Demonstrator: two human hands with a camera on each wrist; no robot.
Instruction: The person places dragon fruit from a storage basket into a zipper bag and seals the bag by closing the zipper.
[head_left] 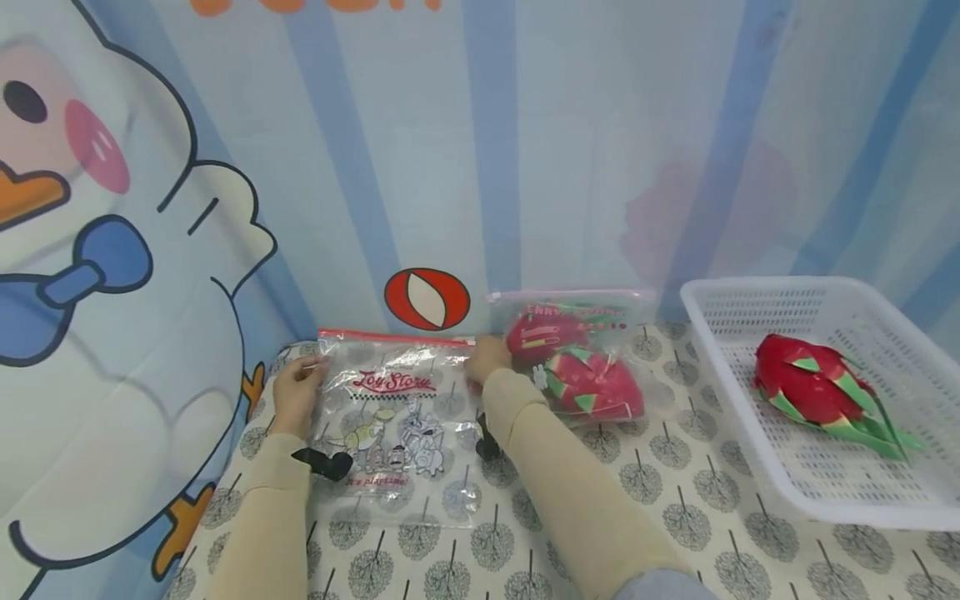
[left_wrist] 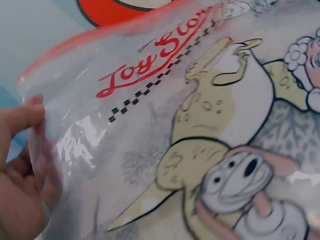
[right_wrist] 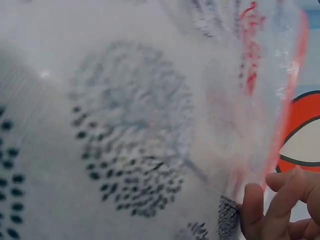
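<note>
A clear zip bag [head_left: 397, 425] with a red zip strip and printed cartoon figures stands out over the patterned cloth. Its left edge is pinched near the top by my left hand [head_left: 295, 396], and the left wrist view shows fingers on both sides of the plastic. At the upper right corner my right hand [head_left: 487, 362] pinches the bag beside the end of the red strip; in the right wrist view the fingers [right_wrist: 280, 207] are curled there. Through the plastic the cloth's tree print shows, and I see nothing inside the bag.
Just right of my right hand lies a pink-topped zip bag [head_left: 645, 304] holding red dragon fruit toys [head_left: 600, 387]. Farther right, a white plastic basket [head_left: 813, 500] contains another dragon fruit toy [head_left: 813, 383]. A printed curtain [head_left: 577, 167] hangs behind the cloth-covered table [head_left: 660, 542].
</note>
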